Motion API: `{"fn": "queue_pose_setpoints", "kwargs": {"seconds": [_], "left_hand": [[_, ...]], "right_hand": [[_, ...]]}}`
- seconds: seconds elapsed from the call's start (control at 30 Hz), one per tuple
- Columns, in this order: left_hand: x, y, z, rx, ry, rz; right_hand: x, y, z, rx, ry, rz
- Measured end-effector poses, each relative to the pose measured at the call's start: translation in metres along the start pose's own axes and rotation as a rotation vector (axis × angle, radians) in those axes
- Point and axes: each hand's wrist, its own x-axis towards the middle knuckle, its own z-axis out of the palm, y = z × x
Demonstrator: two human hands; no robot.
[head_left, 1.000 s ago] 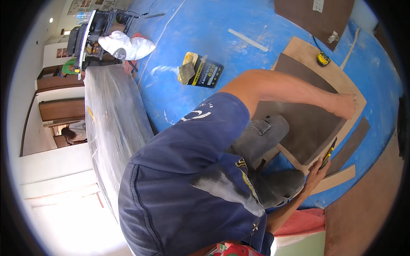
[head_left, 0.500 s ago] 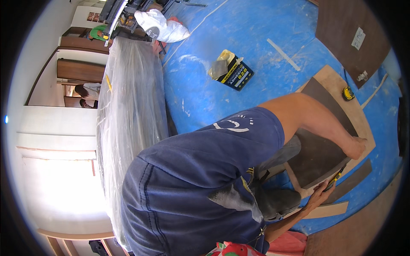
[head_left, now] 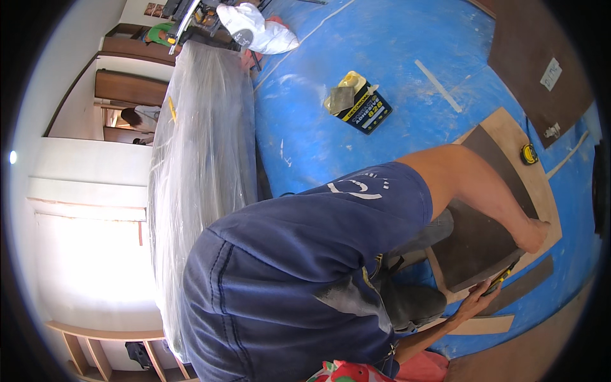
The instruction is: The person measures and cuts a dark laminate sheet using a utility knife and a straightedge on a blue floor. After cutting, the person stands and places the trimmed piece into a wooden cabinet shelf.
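My left arm crosses above a dark brown sheet (head_left: 480, 239) lying on a larger light wooden board (head_left: 538, 172). At a corner of the sheet, by the board's rim, my left hand (head_left: 533, 235) presses down; its fingers are bunched and mostly hidden. My right hand (head_left: 478, 299) is closed round a yellow-and-black utility knife (head_left: 502, 277), held along the sheet's nearby edge. I cannot make out the blade. A yellow-and-black tape measure (head_left: 529, 154) rests on the wooden board. My knees (head_left: 414, 305) are beside the work.
Blue floor covering (head_left: 305, 127) surrounds the board. On it stands a black-and-yellow adhesive tin (head_left: 359, 105) with a flat piece on top. Offcut strips (head_left: 522, 286) lie past my right hand. A large brown panel (head_left: 531, 57) and plastic-draped furniture (head_left: 203, 140) flank the area. People (head_left: 143, 118) are farther off.
The whole view has shifted a little, carrying the tin and panel to the right and down. Both hands keep about the same places on the board, the knife still in my right hand.
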Motion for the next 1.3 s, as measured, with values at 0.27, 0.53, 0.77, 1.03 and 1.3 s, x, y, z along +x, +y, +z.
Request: {"fn": "queue_pose_setpoints", "kwargs": {"seconds": [0.27, 0.53, 0.77, 1.03, 1.3], "left_hand": [[0.016, 0.007, 0.022, 0.0, 0.067, -0.05], [0.035, -0.007, 0.062, -0.344, 0.428, -0.186], [-0.008, -0.03, 0.03, -0.396, 0.263, -0.009], [-0.003, -0.029, 0.031, -0.391, 0.309, 0.007], [-0.002, -0.025, 0.03, -0.394, 0.276, -0.051]], "right_hand": [[0.008, 0.0, -0.004, -0.051, -0.058, -0.002], [0.012, -0.002, -0.02, -0.007, -0.002, -0.083], [0.021, -0.018, -0.026, -0.103, 0.001, -0.053], [0.027, -0.035, -0.012, -0.123, -0.042, 0.027], [0.029, -0.032, -0.004, -0.154, 0.012, -0.073]]}}
